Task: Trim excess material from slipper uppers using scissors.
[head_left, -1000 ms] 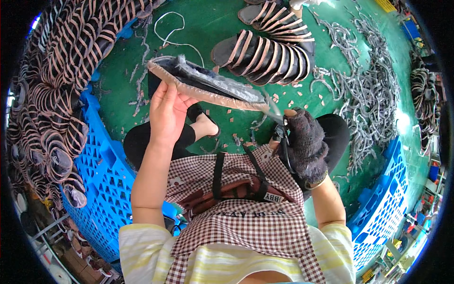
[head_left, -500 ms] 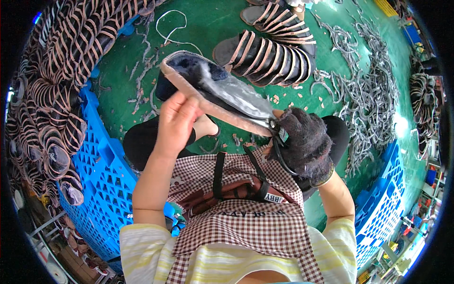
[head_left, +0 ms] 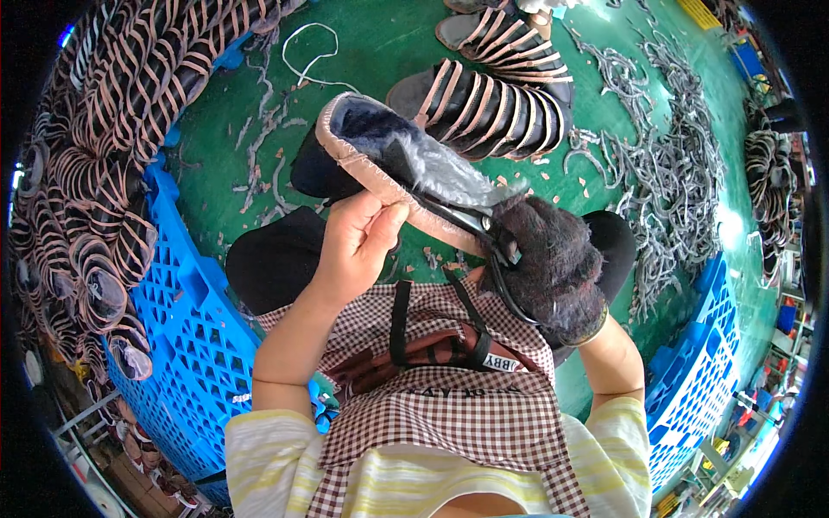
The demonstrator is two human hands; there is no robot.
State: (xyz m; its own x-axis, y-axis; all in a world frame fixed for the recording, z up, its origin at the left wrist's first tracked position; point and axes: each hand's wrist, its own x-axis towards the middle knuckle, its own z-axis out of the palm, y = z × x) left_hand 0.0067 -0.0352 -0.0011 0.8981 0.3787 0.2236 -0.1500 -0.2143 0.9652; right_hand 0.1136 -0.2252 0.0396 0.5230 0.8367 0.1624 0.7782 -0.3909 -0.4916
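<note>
1. The fur-lined boot is held above the lap, its long axis running from upper left to lower right, the opening facing upper left.
2. The left hand pinches its pink rim.
3. The gloved right hand is closed around scissors at the rim.
4. Blue crates stand on the green floor.

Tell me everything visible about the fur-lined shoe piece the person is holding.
The fur-lined shoe piece is dark outside, with grey fleecy lining and a pinkish-tan strip along its rim. It is held tilted above the lap, opening toward the camera. The bare left hand pinches its lower edge with thumb and fingers. The right hand, in a dark fuzzy glove, holds black-handled scissors whose blades meet that rim at the piece's right end. Whether they are cutting cannot be told.
</note>
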